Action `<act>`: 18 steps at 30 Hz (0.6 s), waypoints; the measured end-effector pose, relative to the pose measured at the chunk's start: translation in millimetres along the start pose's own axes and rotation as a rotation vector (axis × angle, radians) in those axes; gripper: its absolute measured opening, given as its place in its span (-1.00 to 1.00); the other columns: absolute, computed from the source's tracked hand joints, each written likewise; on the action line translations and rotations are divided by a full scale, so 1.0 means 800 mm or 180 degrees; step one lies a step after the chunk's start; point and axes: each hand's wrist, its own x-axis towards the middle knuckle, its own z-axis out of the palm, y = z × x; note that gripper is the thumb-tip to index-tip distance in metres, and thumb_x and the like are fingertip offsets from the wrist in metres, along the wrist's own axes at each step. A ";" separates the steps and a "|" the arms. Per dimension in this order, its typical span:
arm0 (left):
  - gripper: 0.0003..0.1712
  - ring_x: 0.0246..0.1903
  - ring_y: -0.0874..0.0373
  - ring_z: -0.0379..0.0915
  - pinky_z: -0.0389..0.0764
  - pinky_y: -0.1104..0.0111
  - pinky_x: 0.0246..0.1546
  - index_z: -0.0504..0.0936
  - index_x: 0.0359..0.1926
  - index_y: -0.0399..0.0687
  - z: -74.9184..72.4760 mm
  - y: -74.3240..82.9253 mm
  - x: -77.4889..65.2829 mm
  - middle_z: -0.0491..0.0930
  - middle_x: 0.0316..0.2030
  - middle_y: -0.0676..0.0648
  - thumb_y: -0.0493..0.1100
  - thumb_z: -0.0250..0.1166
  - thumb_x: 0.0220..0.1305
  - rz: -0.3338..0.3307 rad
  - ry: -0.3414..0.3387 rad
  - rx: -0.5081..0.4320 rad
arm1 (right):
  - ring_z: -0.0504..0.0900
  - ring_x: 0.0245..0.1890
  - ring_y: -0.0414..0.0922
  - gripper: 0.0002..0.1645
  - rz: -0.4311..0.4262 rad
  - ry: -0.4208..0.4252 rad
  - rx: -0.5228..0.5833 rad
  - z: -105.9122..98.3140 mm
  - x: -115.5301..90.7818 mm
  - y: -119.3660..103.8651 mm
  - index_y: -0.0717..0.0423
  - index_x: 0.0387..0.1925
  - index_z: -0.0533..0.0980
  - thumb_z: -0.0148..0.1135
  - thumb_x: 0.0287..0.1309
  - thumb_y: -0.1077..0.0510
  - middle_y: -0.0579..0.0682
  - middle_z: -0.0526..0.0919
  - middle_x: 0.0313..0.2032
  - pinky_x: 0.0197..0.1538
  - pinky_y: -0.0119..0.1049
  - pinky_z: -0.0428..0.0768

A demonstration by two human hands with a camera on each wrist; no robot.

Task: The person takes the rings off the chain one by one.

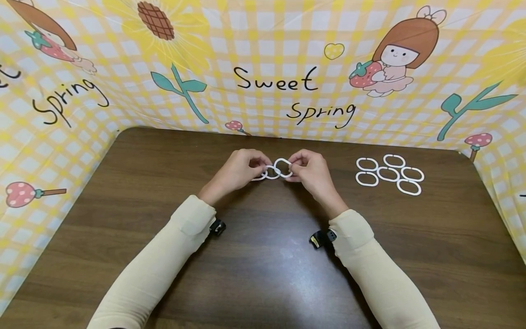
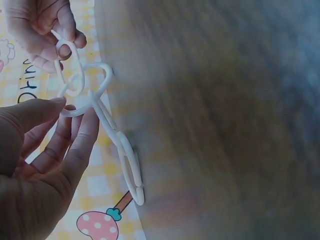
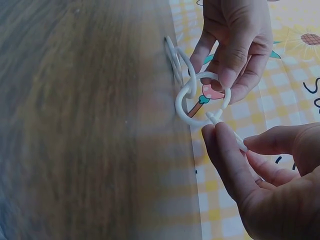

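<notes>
White oval plastic chain links are between the two hands, above the brown table. The left hand (image 1: 238, 171) pinches one link (image 2: 108, 75) between thumb and fingers. From that link a short string of joined links (image 2: 131, 155) trails down toward the tabletop in the left wrist view. Opposite it, the right hand (image 1: 313, 176) pinches another link (image 1: 282, 159) by its outer end. This link's inner end crosses the left hand's link (image 3: 182, 107); whether the two are fully hooked I cannot tell. Fingertips hide parts of both links.
Several loose white links (image 1: 388, 180) lie flat in a group on the table (image 1: 263, 274), right of the right hand. A yellow checked cloth (image 1: 271, 36) with cartoon prints stands behind the table and along its sides.
</notes>
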 end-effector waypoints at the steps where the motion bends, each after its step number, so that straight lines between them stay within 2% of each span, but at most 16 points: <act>1: -0.86 -0.20 0.09 0.54 0.53 0.29 -0.12 0.80 -0.11 -0.18 0.000 0.000 0.000 0.73 -0.26 -0.07 -0.29 0.33 0.43 0.0002 0.0006 -0.0001 | 0.66 -0.49 -0.19 -0.76 0.0001 -0.0002 0.0002 0.000 0.000 0.000 0.61 -0.05 0.52 0.11 0.27 0.51 0.08 0.56 -0.40 -0.33 -0.34 0.76; 7: -0.87 -0.21 0.09 0.53 0.53 0.30 -0.13 0.80 -0.12 -0.19 -0.001 0.002 0.000 0.71 -0.28 -0.08 -0.30 0.35 0.41 -0.0005 0.0031 -0.0053 | 0.67 -0.47 -0.16 -0.75 0.0001 -0.0002 0.0025 0.002 0.000 0.000 0.61 -0.04 0.51 0.12 0.28 0.51 0.07 0.56 -0.40 -0.32 -0.32 0.77; 18: -0.91 -0.31 0.10 0.55 0.51 0.40 -0.31 0.78 -0.17 -0.21 0.001 0.003 0.000 0.72 -0.34 -0.11 -0.32 0.35 0.37 -0.0078 0.0024 -0.0213 | 0.68 -0.47 -0.16 -0.75 -0.0026 0.0019 0.0065 0.004 0.000 -0.001 0.62 -0.04 0.51 0.12 0.27 0.52 0.20 0.58 -0.35 -0.32 -0.32 0.77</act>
